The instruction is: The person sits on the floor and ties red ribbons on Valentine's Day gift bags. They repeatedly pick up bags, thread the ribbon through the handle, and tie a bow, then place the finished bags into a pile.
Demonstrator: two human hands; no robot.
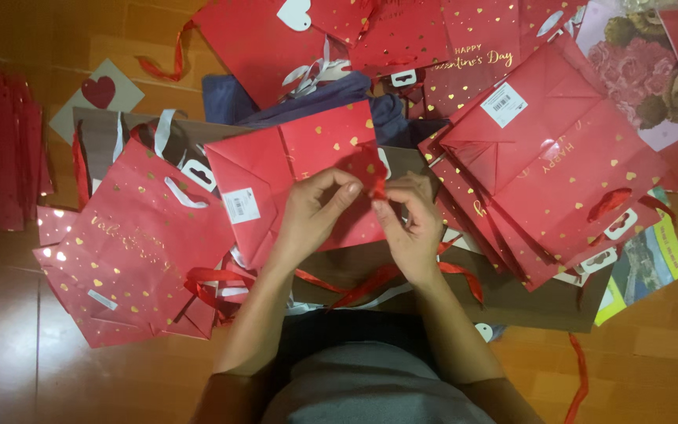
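Hands at centre: left hand [311,216] and right hand [410,228] both pinch a red ribbon [378,188] against a red gift bag [308,169], lying flat on the floor, bag stacks at 2 o'clock [559,149].

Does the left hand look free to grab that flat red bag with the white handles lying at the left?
Probably not at once. The left hand is pinching the red ribbon with the right hand. Nothing lies over the flat bag, so after letting go the way looks free.
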